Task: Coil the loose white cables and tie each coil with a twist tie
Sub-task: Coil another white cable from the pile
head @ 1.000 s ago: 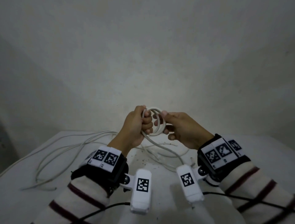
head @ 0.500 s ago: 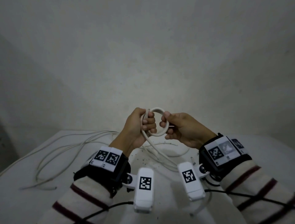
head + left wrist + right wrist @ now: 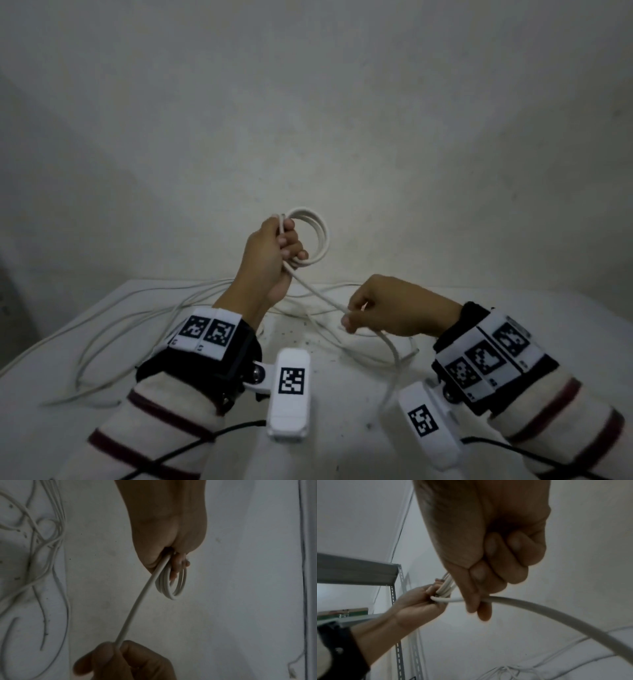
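A bare back room, this, a store or small workshop by the look of it. There's the white worktop (image 3: 513, 329), speckled with dark grit, pushed right up against a plain, scuffed plaster wall (image 3: 342, 120). To the left of the worktop stands a grey slotted-angle metal rack (image 3: 393, 582), with something green lying on its lower shelf (image 3: 342, 613). Loose white cables (image 3: 113, 325) sprawl across the worktop.

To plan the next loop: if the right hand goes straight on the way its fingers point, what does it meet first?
Probably the left hand with the coil; the right hand points toward them, but depth is unclear.
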